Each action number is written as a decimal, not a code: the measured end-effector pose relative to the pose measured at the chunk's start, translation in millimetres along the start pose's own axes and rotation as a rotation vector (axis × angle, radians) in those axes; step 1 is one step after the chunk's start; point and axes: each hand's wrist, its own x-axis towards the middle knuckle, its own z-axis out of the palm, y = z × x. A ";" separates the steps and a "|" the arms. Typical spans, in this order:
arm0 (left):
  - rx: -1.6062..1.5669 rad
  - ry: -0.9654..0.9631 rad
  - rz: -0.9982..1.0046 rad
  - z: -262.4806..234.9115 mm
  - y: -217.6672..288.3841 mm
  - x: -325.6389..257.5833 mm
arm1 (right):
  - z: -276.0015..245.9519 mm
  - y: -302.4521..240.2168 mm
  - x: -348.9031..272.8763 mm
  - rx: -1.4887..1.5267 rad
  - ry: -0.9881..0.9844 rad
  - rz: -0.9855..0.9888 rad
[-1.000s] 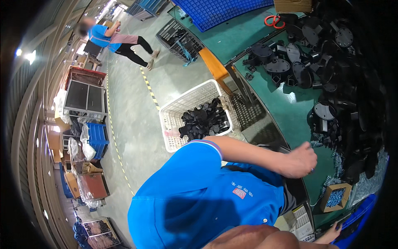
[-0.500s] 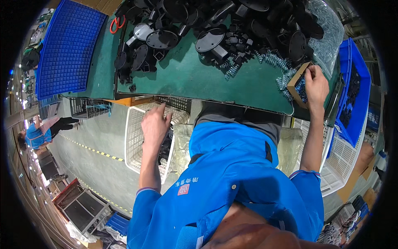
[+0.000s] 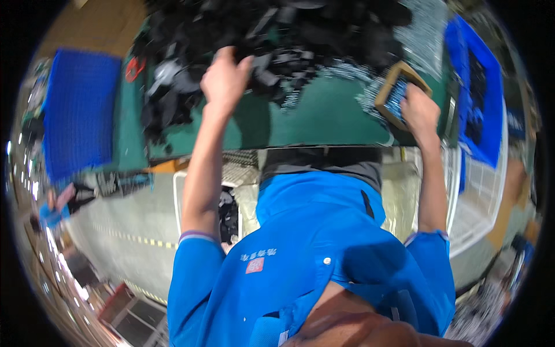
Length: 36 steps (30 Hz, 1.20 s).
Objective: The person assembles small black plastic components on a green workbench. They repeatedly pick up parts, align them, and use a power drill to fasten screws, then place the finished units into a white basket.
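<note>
Head view: my two hands work over a green table [image 3: 329, 121]; motion blur softens the small parts.
Left hand [image 3: 225, 81]: I hold it at the near side of the black parts [image 3: 347, 32], thumb spread from the fingers, nothing seen between them. I cannot tell whether the fingertips touch a part.
Black parts: heaped directly beyond my left fingertips, away from my body — the heap's long axis runs left to right across the table.
Right hand [image 3: 421, 110]: nearer to the cardboard box [image 3: 387, 85]; my fingers reach over its rim. They are bent — whether they pinch a spring, I cannot tell.
Cardboard box: left of my right fingers, set slantwise to the table edge, with bluish springs [image 3: 396, 97] inside.
Loose springs [image 3: 347, 70]: on the table, left of the box, between my hands.
</note>
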 end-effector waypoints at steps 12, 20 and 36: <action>0.024 0.039 -0.089 37.2 -40.2 15.0 | -16.1 50.5 -113.5 1.457 0.401 0.353; -0.750 -0.062 -0.118 48.4 -81.9 19.8 | 33.7 107.4 -188.9 1.059 0.237 0.744; -2.528 -1.103 -0.722 24.2 18.1 -129.0 | 27.9 126.8 -168.2 1.014 0.100 0.685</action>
